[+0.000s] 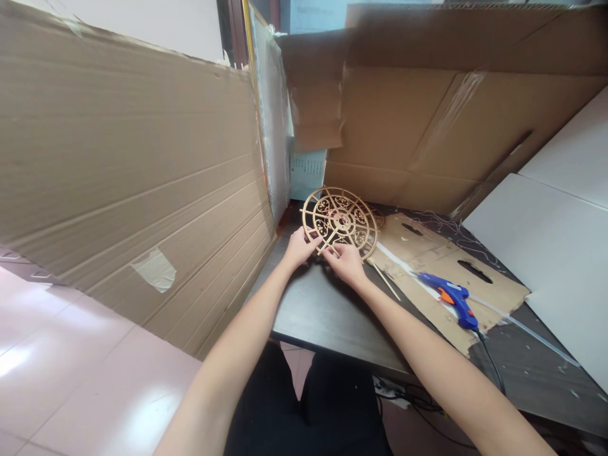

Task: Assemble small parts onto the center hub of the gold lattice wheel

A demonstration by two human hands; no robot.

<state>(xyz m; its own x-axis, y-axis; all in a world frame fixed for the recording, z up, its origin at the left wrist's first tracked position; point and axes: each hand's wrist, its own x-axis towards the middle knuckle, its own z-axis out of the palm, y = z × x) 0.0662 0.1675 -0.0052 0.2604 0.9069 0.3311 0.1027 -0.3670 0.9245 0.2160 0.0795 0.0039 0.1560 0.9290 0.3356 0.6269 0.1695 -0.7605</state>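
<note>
A round, gold-coloured openwork wheel (350,221), with spokes, rings and scroll ornaments, is tilted up over the tabletop in front of me. My left hand (302,247) grips its lower left rim, thumb on the near side. Close beside it, my right hand (346,262) is closed at the lower rim with fingertips pinched by a spoke end. Whether a small separate part is between those fingertips cannot be made out. Thin reddish wire shows around the wheel's hub. Just right of my right hand lies a thin stick (387,282) with a thicker tip.
A blue glue gun (449,294) with an orange trigger and a clear glue stick lies on a flat cardboard sheet (427,247). Its cord runs off the dark table (313,310). Tangled thin wires (456,228) lie behind. Cardboard walls (190,158) stand left and back, white panels right.
</note>
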